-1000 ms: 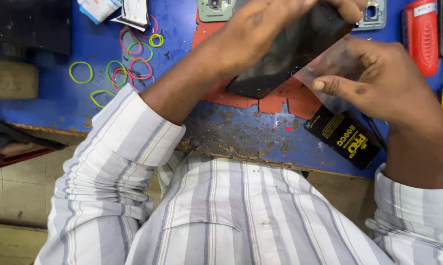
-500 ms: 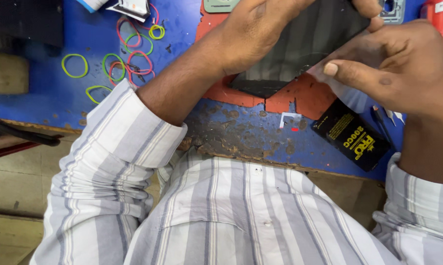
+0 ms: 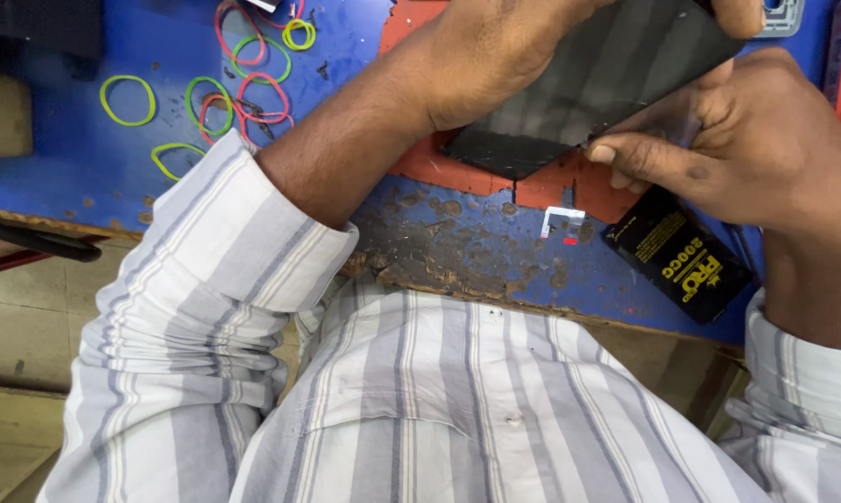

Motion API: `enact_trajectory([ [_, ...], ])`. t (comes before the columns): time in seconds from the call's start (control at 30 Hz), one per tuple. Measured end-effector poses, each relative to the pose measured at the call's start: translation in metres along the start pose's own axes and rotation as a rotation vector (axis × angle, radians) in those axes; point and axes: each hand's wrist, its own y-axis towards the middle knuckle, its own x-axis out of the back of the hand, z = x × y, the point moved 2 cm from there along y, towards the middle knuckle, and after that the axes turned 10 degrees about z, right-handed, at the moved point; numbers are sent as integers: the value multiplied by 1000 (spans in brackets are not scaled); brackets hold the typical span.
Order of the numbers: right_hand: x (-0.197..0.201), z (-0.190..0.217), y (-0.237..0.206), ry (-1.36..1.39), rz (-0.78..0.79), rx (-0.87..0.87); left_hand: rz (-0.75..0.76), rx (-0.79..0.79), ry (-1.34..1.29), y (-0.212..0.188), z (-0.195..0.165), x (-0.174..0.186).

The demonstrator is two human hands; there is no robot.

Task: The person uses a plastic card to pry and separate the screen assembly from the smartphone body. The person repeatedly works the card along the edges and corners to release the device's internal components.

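Left hand (image 3: 495, 56): closed over the upper side of a flat black glossy phone panel (image 3: 593, 88), held above the worktop.
Right hand (image 3: 756, 154): thumb and fingers pinching the panel's lower edge.
Worktop (image 3: 467, 242): scuffed blue surface with an orange mat (image 3: 551, 182), coloured rubber bands (image 3: 225, 98), and a small black rectangular battery (image 3: 677, 251).

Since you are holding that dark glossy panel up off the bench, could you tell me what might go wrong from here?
The dark panel is gripped by the left hand and pinched at its edge by the right hand, above the bench; a slip could drop it onto the pitted surface. Its glossy face may pick up fingerprints. The black pack near the bench edge could get knocked off.
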Motion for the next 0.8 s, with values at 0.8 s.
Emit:
enact_trajectory([
  [0.8, -23, 39, -12, 361, -280, -20, -46, -231, 416, -11, -2, 4],
])
